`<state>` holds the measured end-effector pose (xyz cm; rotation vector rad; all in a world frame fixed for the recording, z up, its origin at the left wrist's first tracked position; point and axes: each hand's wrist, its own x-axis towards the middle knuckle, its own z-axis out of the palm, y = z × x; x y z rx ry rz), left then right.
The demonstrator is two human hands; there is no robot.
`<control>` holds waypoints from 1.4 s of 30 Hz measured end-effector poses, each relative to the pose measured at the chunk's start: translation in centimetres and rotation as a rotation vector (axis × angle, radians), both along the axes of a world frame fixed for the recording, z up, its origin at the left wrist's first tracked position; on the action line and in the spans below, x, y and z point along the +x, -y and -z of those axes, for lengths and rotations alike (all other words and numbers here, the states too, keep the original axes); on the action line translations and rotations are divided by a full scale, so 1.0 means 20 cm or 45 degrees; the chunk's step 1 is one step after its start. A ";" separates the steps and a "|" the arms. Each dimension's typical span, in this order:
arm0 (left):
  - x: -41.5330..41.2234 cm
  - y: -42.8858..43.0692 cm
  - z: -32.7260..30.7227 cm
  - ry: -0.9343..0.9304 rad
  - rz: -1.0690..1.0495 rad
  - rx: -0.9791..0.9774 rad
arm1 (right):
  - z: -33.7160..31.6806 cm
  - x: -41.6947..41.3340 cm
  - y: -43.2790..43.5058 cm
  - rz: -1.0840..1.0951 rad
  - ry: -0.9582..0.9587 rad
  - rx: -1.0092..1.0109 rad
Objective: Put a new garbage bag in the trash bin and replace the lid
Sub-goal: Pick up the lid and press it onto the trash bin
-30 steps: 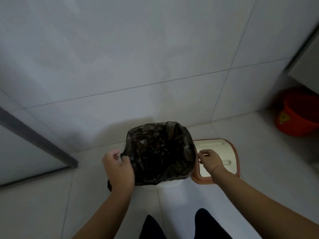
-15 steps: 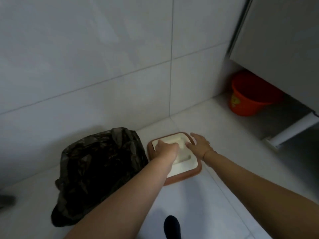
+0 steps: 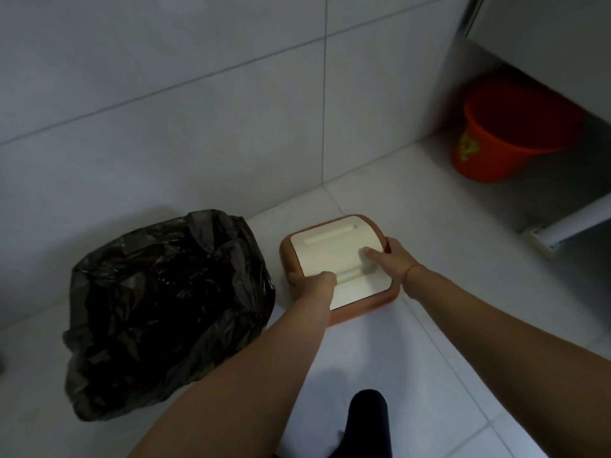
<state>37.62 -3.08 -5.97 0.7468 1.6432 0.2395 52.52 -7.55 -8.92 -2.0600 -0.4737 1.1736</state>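
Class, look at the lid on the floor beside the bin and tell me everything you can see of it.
The lid is a squarish piece with rounded corners: a cream centre panel bearing two raised ridges, framed by a brownish-orange rim. It looks like plastic. It lies roughly flat on the tiled floor, right of the bag-lined trash bin, not yet on it. The left hand grips its near-left edge; the right hand holds its right edge, fingers on the panel.
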 end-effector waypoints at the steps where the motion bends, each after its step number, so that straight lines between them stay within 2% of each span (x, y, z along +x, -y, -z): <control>1: 0.00 0.01 -0.03 0.011 0.009 0.019 | -0.03 0.01 0.01 0.012 0.031 0.029; 6: 0.06 0.01 -0.30 0.082 0.106 0.204 | -0.34 0.06 0.01 0.114 0.186 0.220; 10: -0.05 -0.02 -0.64 0.089 0.088 0.461 | -0.71 -0.02 -0.03 0.119 0.283 0.372; 14: -0.43 -0.08 -0.92 0.049 -0.031 0.755 | -1.02 -0.33 -0.07 0.009 0.180 0.548; 18: -0.90 -0.12 -1.02 0.090 -0.119 0.905 | -1.14 -0.71 -0.10 -0.148 0.003 0.577; 24: -1.36 -0.07 -0.93 0.140 -0.183 0.805 | -1.10 -1.13 -0.09 -0.336 -0.158 0.400; 33: -1.42 -0.05 -0.78 0.191 -0.205 0.705 | -1.01 -1.24 -0.12 -0.389 0.131 0.382; 42: -1.42 -0.07 -0.67 0.234 -0.195 0.663 | -0.94 -1.20 -0.12 -0.385 0.232 0.293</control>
